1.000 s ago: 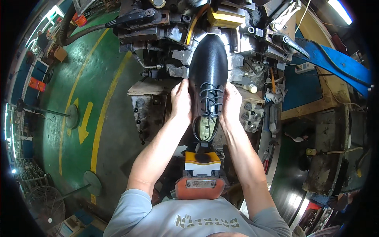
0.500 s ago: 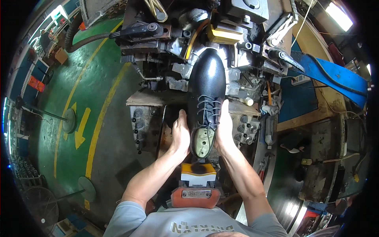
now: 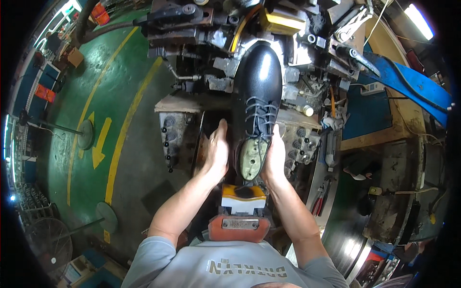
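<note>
Holding its fingers uncurled, the left hand (image 3: 217,154) is flanking a black lace-up shoe (image 3: 261,72) opposite the right hand (image 3: 275,160).
The right is lying along its side, fingers partly hidden, grip impossible to tell. Both are sitting nearer the heel than a second ago, so the machine (image 3: 175,36) is probably bearing the shoe, its toe lying among metal blocks (image 3: 225,66).

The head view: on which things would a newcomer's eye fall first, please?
First, probably the glossy black laced shoe in the centre, toe toward the machine's metal blocks, with the left hand and right hand at its sides. Then the yellow arrow on the green floor at left, and the blue bar at upper right.
</note>
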The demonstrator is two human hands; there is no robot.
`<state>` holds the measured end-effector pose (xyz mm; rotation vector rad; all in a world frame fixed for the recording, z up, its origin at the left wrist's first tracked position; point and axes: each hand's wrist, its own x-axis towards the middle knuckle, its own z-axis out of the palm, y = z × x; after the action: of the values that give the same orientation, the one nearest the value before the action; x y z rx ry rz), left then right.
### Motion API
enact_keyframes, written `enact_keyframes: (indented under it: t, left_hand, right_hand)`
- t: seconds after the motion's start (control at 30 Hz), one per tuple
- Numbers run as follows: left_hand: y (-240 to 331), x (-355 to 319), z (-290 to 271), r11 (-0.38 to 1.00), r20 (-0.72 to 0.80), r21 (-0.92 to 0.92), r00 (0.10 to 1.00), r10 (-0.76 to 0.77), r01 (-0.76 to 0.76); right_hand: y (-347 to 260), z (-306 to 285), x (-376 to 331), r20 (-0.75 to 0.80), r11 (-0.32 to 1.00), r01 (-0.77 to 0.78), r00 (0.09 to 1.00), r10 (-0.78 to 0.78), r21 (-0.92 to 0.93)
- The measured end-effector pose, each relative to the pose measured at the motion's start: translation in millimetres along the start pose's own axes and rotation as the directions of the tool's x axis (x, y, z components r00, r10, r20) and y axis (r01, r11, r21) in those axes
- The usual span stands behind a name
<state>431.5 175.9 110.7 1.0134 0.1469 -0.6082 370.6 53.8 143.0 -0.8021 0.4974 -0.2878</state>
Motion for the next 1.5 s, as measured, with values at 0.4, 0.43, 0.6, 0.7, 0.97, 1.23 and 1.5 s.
enact_keyframes:
  t: [0.4,0.43,0.6,0.7,0.97,1.23,1.5]
  left_hand:
    - [1.5,-8.0,22.4,0.991,-0.008,-0.124,0.999,0.053,-0.053]
    - [1.1,-8.0,21.7,0.992,-0.023,-0.103,0.998,0.065,-0.067]
    - [-24.1,-5.2,-24.4,0.985,-0.057,0.164,0.996,0.062,-0.052]
    - [-47.9,-26.7,-49.5,0.979,-0.102,0.202,0.993,0.060,-0.038]
    - [-93.9,-78.1,-108.5,0.909,-0.233,0.408,0.972,0.007,0.091]
    - [-97.5,-86.2,-104.4,0.975,-0.189,0.200,0.981,-0.053,0.092]
    - [-78.4,-67.0,-94.1,0.987,-0.159,0.152,0.985,0.074,-0.049]
  right_hand:
    - [5.9,7.2,1.0,-0.121,0.992,-0.021,0.992,0.037,0.127]
    - [5.7,7.3,0.6,-0.120,0.993,-0.019,0.992,0.033,0.115]
    - [19.2,-32.0,2.4,-0.079,0.999,0.020,0.997,-0.024,-0.049]
    - [17.1,-75.0,-16.6,-0.099,0.984,-0.018,0.995,0.000,-0.176]
    - [56.5,-239.9,-57.3,-0.462,0.972,-0.197,0.879,0.118,-0.126]
    - [151.8,-315.5,-122.3,-0.556,0.924,-0.316,0.818,0.149,-0.218]
    - [184.0,-266.7,-163.1,-0.467,0.871,-0.313,0.877,0.111,-0.379]
